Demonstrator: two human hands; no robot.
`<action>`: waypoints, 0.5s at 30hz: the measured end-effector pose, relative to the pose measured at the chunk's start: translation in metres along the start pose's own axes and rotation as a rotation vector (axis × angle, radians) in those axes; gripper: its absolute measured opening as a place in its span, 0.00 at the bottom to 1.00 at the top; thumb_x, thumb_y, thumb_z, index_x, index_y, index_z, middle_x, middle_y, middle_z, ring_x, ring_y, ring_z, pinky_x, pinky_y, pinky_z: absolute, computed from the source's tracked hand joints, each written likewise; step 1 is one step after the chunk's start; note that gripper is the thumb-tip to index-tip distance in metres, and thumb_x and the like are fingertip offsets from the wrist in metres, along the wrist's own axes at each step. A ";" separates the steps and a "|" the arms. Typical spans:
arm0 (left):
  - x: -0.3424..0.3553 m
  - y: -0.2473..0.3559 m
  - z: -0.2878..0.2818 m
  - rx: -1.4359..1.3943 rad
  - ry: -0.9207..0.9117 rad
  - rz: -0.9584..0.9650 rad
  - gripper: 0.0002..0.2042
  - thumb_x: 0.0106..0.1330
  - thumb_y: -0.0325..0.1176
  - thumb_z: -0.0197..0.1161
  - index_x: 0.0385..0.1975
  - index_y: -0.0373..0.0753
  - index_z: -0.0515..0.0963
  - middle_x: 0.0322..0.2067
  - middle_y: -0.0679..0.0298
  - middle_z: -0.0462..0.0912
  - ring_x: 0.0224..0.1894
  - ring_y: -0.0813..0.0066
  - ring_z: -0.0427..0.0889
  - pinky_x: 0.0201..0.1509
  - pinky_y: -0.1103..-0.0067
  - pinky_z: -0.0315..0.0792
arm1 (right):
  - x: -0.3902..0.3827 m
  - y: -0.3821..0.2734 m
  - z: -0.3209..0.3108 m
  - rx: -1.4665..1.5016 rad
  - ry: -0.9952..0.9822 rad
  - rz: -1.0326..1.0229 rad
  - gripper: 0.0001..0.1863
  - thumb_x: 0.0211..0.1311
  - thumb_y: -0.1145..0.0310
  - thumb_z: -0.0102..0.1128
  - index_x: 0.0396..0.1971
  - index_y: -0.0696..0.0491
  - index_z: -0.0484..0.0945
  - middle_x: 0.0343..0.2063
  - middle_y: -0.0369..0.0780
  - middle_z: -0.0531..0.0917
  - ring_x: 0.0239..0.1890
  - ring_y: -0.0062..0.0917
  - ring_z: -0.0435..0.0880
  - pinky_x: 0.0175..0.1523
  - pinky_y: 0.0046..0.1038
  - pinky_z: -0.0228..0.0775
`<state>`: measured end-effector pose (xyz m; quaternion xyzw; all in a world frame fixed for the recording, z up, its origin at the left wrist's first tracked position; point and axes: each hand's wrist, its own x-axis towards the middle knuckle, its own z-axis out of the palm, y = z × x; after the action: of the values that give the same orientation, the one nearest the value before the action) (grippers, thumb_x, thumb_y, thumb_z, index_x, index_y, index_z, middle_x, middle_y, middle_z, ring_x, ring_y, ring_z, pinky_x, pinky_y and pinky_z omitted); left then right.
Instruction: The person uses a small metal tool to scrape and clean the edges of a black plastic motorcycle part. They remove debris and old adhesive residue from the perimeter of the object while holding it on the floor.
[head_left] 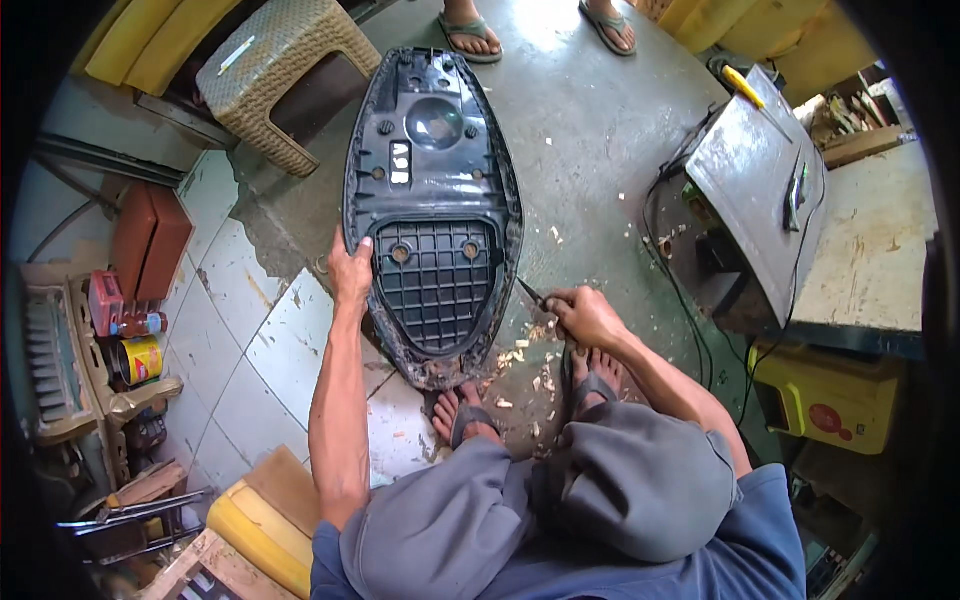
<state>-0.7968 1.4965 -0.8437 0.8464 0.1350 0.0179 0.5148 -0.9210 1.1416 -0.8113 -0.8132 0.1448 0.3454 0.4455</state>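
Observation:
A black motorcycle seat (430, 205) stands in front of me with its plastic underside facing up, its worn narrow end close to my feet. The ribbed grid panel fills its near half, and ragged cover material runs around the rim. My left hand (350, 270) is closed on the seat's left edge, thumb on top. To the right of the seat, my right hand (590, 318) is closed around a dark tool with a thin point (529, 291). That point is aimed at the seat's right rim, a little apart from it. The tool's exact kind is unclear, its handle hidden by my fingers.
Pale foam-like scraps (515, 356) litter the floor. A woven-pattern stool (285, 75) stands back left, near another person's sandalled feet (470, 38). At right, a metal panel (755, 190) carries a yellow-handled screwdriver (745, 88); cables hang beside it. A yellow tin (138, 359) sits at left.

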 end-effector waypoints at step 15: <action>-0.007 -0.002 0.006 -0.135 0.000 0.021 0.26 0.63 0.24 0.58 0.63 0.33 0.70 0.52 0.52 0.81 0.52 0.61 0.80 0.60 0.73 0.69 | 0.042 -0.055 -0.016 0.255 -0.177 0.355 0.13 0.65 0.70 0.51 0.27 0.63 0.81 0.18 0.41 0.79 0.16 0.27 0.80 0.16 0.31 0.69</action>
<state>-0.8033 1.4899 -0.8475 0.8112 0.1245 0.0321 0.5705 -0.8542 1.1624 -0.7999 -0.6787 0.2880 0.4673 0.4879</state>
